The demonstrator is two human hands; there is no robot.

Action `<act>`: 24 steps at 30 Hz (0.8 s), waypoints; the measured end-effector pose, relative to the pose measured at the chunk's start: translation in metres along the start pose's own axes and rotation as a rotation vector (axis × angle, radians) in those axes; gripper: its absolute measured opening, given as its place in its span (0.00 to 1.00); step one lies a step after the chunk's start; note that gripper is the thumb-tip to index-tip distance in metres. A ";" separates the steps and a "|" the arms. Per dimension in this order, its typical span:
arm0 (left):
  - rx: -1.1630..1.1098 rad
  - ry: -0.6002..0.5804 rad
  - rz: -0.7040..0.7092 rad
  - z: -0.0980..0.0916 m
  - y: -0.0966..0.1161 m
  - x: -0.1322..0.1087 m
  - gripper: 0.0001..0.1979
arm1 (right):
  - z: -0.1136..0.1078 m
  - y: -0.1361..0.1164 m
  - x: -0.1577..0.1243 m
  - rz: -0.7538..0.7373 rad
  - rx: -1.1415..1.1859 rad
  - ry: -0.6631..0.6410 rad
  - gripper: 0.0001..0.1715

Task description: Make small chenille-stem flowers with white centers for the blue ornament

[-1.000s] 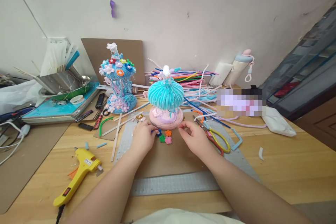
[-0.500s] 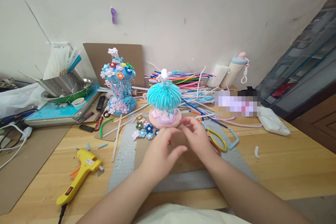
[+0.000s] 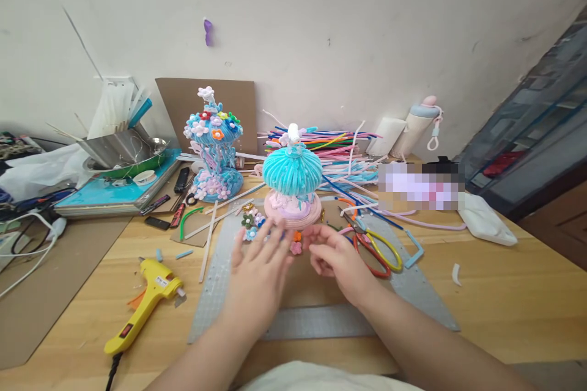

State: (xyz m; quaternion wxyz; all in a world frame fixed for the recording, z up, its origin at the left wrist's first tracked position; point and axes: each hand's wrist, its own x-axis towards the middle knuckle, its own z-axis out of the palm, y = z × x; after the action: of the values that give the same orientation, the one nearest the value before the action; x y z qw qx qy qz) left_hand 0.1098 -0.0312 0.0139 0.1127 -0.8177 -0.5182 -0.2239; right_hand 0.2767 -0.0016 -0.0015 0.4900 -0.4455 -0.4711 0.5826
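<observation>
My left hand point(image 3: 257, 269) is open, palm down, its fingers spread over a cluster of small pipe-cleaner flowers point(image 3: 250, 221) and partly hiding them. To its right, my right hand point(image 3: 339, 259) has loosely bent fingers that stand apart, and I see nothing in them. Between the hands lie a pink flower point(image 3: 296, 248) and an orange flower point(image 3: 298, 236). Just beyond stands a turquoise pipe-cleaner lamp-like model point(image 3: 292, 169) with a ribbed dome, a white flower on top and a round pink base point(image 3: 316, 214). Scissors point(image 3: 385, 250) with yellow and red handles lie beside my right hand.
A yellow glue gun point(image 3: 147, 302) lies at left on the wooden table. Behind stands a blue flower-covered model point(image 3: 215, 162). Pipe cleaners point(image 3: 330, 140) are piled at the back. A grey cutting mat point(image 3: 316, 324) lies in front; a steel pot point(image 3: 121, 149) stands at far left.
My left hand has turned palm down and spread its fingers over the flowers. My right hand has drawn slightly back from the pink base. The pink and orange flowers now show between them.
</observation>
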 end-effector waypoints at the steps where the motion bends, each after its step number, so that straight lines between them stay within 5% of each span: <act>1: 0.025 -0.002 -0.050 -0.004 -0.014 -0.006 0.23 | -0.003 -0.003 0.004 0.020 0.025 -0.001 0.09; 4: 0.168 0.074 -0.312 -0.018 -0.063 -0.035 0.23 | -0.009 -0.006 0.010 0.020 0.106 0.046 0.19; 8: 0.364 -0.056 -0.672 -0.037 -0.118 -0.078 0.20 | -0.009 -0.004 0.012 -0.073 0.215 0.121 0.18; 11: 0.393 -0.127 -0.690 -0.045 -0.137 -0.095 0.17 | -0.014 -0.012 0.012 -0.166 0.248 0.194 0.03; 17: 0.400 -0.099 -0.624 -0.052 -0.135 -0.092 0.15 | -0.058 -0.047 0.009 -0.574 0.254 0.523 0.19; 20: 0.353 -0.090 -0.595 -0.052 -0.133 -0.091 0.14 | -0.087 -0.048 0.014 -0.525 -0.006 0.486 0.17; 24: 0.301 -0.072 -0.610 -0.047 -0.139 -0.094 0.12 | -0.128 -0.027 0.033 -0.345 -0.838 0.309 0.12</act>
State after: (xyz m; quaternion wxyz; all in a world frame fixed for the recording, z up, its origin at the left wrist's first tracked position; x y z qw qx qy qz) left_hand -0.0610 -0.0654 0.0032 0.1414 -0.6066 -0.7698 -0.1393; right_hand 0.4028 0.0474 0.0032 0.4219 -0.6016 -0.6541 0.1797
